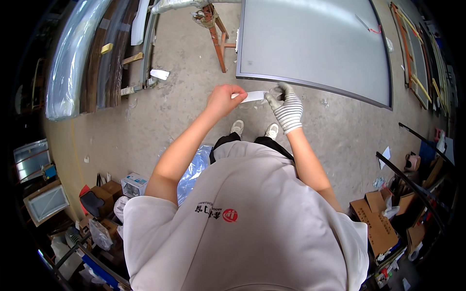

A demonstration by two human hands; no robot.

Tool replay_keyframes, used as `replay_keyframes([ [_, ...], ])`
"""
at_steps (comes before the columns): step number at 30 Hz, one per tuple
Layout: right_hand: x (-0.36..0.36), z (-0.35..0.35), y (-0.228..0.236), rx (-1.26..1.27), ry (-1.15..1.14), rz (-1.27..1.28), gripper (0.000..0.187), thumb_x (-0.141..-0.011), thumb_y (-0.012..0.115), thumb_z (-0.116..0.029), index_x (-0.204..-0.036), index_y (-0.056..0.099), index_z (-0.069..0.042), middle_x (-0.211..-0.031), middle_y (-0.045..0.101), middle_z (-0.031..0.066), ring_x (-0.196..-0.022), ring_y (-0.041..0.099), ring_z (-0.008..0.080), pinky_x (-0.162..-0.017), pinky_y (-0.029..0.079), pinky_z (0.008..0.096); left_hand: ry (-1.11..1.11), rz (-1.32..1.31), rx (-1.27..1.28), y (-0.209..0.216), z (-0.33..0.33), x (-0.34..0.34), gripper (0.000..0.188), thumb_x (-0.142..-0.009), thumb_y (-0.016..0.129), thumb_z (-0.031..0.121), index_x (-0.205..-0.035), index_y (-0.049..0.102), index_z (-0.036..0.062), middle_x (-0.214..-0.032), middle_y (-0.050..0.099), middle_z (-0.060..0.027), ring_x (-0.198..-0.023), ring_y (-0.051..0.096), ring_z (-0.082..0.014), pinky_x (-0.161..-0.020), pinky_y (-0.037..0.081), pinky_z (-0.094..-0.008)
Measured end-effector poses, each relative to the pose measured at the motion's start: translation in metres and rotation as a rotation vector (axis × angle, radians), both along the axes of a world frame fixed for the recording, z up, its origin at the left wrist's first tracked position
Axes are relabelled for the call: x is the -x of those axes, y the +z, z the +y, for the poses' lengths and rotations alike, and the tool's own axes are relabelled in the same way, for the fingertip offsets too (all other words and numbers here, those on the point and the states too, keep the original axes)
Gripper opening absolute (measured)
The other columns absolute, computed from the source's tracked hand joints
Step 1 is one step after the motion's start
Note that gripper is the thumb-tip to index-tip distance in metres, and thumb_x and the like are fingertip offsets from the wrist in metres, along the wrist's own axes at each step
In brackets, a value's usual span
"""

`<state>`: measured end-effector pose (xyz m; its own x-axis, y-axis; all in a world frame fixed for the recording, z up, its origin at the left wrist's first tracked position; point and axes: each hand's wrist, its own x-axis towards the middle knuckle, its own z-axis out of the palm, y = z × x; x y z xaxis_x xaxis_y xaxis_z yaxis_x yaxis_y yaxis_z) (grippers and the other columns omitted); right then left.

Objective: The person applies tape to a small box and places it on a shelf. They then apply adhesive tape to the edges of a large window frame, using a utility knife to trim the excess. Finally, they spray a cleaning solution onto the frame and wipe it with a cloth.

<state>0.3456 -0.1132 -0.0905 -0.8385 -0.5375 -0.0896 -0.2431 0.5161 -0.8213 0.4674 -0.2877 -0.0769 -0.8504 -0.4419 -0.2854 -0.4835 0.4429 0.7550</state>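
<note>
Between my two hands stretches a short white strip [253, 96] that looks like tape, just short of the near edge of a large framed panel. My bare left hand [224, 101] pinches its left end between thumb and fingers. A white glove with grey stripes covers my right hand [288, 109], whose fingers are closed at the strip's right end. Something clear and shiny shows by the gloved fingers; I cannot make out whether it is a roll. The large grey panel [310, 48] has a dark frame and lies flat beyond my hands.
A reddish trestle [217, 41] stands left of the panel. Film-wrapped long profiles [80, 58] lie at far left. Blue plastic sheeting [195, 169] is beside my left leg. Cardboard boxes [373, 225] clutter the right, near dark bars [412, 186]. Framed pieces [412, 58] lean at far right.
</note>
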Motion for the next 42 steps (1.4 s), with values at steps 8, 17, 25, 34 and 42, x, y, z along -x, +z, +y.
replay_keyframes([
  [8, 0.009, -0.015, 0.042, -0.227, 0.771, 0.558, 0.022, -0.078, 0.062, -0.025, -0.093, 0.066, -0.009, -0.088, 0.066, 0.0072, -0.087, 0.06, 0.0277, -0.086, 0.044, 0.0386, -0.096, 0.113, 0.127, 0.017, 0.019, -0.006, 0.018, -0.078, 0.065, 0.028, -0.084, 0.071, 0.0125, -0.077, 0.067, -0.0084, -0.073, 0.064, -0.0288, -0.064, 0.05, -0.0381],
  [17, 0.012, -0.006, 0.062, 0.046, 0.986, 0.689, 0.014, -0.071, 0.066, -0.018, -0.08, 0.062, -0.007, -0.079, 0.061, 0.0064, -0.078, 0.058, 0.0271, -0.079, 0.047, 0.0374, -0.278, 0.258, 0.026, 0.035, 0.02, -0.015, 0.013, -0.079, 0.063, 0.017, -0.081, 0.067, 0.0044, -0.073, 0.066, -0.0078, -0.065, 0.061, -0.0211, -0.061, 0.047, -0.0274],
  [25, -0.006, -0.002, 0.063, 0.306, 0.75, 0.911, 0.02, -0.061, 0.068, -0.02, -0.072, 0.058, -0.007, -0.072, 0.057, 0.0056, -0.072, 0.056, 0.0254, -0.077, 0.049, 0.0404, -0.096, 0.248, -0.429, 0.045, 0.026, -0.017, 0.011, -0.08, 0.064, 0.01, -0.079, 0.065, -0.0014, -0.071, 0.064, -0.0013, -0.07, 0.055, -0.0062, -0.065, 0.045, -0.0223],
  [34, -0.007, 0.0, 0.056, 0.22, 0.712, 0.837, 0.017, -0.066, 0.068, -0.017, -0.08, 0.061, -0.01, -0.074, 0.059, 0.0038, -0.072, 0.058, 0.0246, -0.073, 0.048, 0.0378, 0.083, 0.271, -0.275, -0.002, 0.009, -0.021, 0.016, -0.08, 0.066, 0.013, -0.089, 0.068, 0.0002, -0.07, 0.063, -0.0023, -0.065, 0.055, -0.0089, -0.061, 0.045, -0.0261],
  [42, 0.004, -0.001, 0.062, -0.018, 0.752, 0.54, 0.014, -0.075, 0.059, -0.007, -0.089, 0.06, -0.007, -0.078, 0.059, 0.0105, -0.076, 0.056, 0.0308, -0.072, 0.044, 0.0394, -0.243, -0.005, -0.046, 0.008, -0.012, -0.033, 0.052, -0.08, 0.07, 0.022, -0.127, 0.052, 0.007, -0.054, 0.049, -0.0005, -0.054, 0.046, -0.0081, -0.053, 0.04, -0.0275],
])
